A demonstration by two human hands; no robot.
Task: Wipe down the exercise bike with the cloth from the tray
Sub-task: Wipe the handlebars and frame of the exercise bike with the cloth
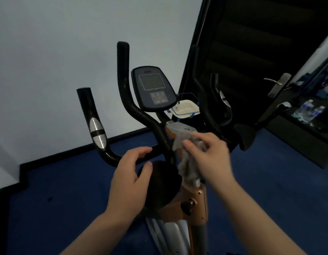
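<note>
gripping the crumpled grey cloth against the black-and-copper exercise bike below the handlebars, the right hand bunches it; soft, light, it likely handles best wadded. the left hand hovers relaxed, empty.

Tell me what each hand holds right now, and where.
Right hand grips the grey cloth at its bunched upper part; left hand holds nothing.
</note>
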